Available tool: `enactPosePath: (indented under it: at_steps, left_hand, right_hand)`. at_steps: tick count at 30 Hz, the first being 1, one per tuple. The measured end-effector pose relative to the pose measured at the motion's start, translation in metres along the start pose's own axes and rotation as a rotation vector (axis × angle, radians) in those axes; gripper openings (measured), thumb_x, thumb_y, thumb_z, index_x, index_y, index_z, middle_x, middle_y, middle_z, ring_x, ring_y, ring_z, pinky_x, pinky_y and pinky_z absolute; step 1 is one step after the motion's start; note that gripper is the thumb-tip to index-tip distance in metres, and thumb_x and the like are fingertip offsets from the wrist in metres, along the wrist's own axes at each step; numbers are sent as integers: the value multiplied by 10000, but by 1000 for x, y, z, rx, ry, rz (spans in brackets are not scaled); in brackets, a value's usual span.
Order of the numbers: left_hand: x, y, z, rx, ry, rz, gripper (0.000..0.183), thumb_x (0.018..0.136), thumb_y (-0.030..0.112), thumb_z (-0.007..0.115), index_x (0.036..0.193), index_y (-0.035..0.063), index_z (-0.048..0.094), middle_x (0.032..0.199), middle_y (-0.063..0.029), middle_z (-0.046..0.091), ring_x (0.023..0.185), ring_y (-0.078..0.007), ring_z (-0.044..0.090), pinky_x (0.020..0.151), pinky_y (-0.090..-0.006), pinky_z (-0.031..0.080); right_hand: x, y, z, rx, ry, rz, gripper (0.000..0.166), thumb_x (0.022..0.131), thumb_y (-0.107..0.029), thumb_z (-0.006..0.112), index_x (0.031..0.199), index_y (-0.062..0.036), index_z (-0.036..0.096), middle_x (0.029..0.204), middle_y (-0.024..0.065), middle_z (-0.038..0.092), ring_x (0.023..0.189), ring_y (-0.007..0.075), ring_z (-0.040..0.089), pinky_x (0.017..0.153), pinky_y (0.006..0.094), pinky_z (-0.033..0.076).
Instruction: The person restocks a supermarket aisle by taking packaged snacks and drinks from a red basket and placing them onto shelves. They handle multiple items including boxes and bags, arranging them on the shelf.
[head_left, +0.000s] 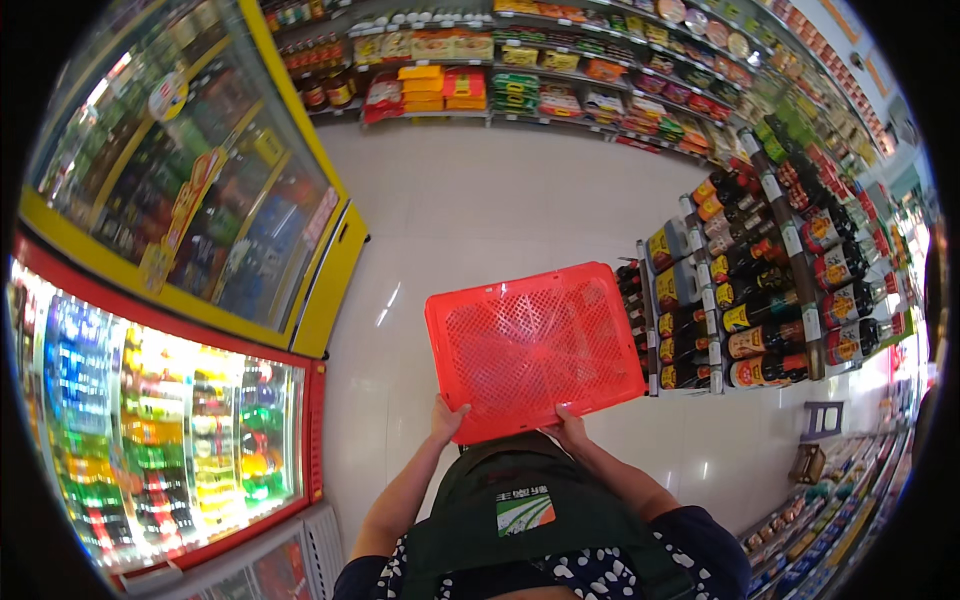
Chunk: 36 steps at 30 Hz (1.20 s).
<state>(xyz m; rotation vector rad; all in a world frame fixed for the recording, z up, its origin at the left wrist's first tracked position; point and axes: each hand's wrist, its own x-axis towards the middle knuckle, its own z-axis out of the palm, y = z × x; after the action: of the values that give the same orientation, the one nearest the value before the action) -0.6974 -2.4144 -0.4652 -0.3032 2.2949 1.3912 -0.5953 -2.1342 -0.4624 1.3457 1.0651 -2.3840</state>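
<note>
A shallow red plastic tray with a lattice base (536, 349) is held out in front of my body, slightly tilted, with nothing on it. My left hand (448, 418) grips its near left corner, thumb over the rim. Further right along the near edge, my right hand (568, 427) holds the rim, thumb on top and fingers hidden below. A dark green apron (525, 480) with a printed patch covers my front, just behind the tray.
A yellow-framed drinks fridge (330, 277) and a red-framed, lit one (313, 435) stand at left. Right of the tray, close to its edge, is a shelf rack of bottled sauces (750, 300). Stocked shelves (555, 71) line the far side. A dark stool (823, 420) stands at right.
</note>
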Motion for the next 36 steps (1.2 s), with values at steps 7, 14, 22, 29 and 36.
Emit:
enactPosePath:
  at_steps: [7,14,22,29,36]
  left_hand:
    - [157,92,-22,-73,221,185,774,864,417,539,1378,-32,174,1240,-267,452,1122,-354,484,939,-393,388]
    - [286,100,-55,70,41,59,657,862,368,553,1321,-36,311,1203,-247,492,1071,-330,515,917,-380,402]
    - [309,10,-116,463,-216,-327,577,772,414,611,1124,-37,531,987,-237,611,823,-342,622,758,-401,497]
    - [393,30,-153,614,-518,-4,289,758,288,597,798,10,665,763,-197,629,772,-370,607,750,-414,483]
    - [600,161,-165,237,-386,-248,391,813,259,617,1131,53,520,713,-69,569,545,-155,540,432,-289,445]
  right_hand:
    - [137,-96,103,257,-7,-329,299,880,-174,558,1130,-26,486,1036,126,595,885,293,620,663,476,567]
    - [250,-242,203,472,79,-349,302,862,-147,586,1108,-22,462,962,151,590,787,294,630,593,450,591]
    - [256,-223,190,422,35,-183,333,918,-219,499,1192,-48,418,1145,139,518,961,302,582,702,456,558]
    - [219,-228,209,393,98,-100,384,936,-279,453,1189,9,433,1149,186,538,1015,318,568,828,440,518]
    - [214,-233,249,512,220,-180,367,914,-226,496,1151,47,439,1084,205,572,927,346,611,752,453,556]
